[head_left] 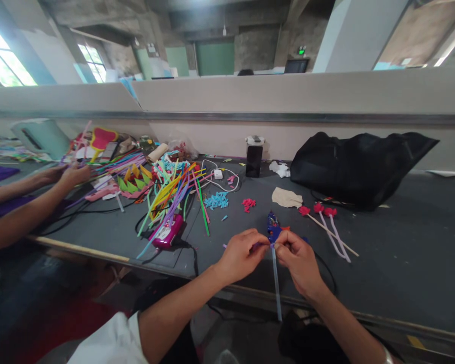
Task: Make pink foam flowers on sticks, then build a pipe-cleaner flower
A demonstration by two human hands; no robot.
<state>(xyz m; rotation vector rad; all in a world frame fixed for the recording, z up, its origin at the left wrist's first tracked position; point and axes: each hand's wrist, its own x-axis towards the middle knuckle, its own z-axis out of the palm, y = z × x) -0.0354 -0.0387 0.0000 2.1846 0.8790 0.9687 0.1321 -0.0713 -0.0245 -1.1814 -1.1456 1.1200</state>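
Above the table's front edge, my left hand is closed in a pinch on a purple pipe cleaner, mostly covered by the fingers. Almost touching it, my right hand is also pinched closed; whatever lies between its fingertips is hidden. Just beyond the fingertips lies a blue glue gun, partly covered by my right hand. A translucent glue stick extends from between my hands toward me, past the table edge. To the right lie red flowers on pale pipe cleaner stems.
Blue pieces and red pieces lie in small piles. Coloured pipe cleaners heap beside a magenta box. Behind stand a phone and a black bag. Another person's hands work at left.
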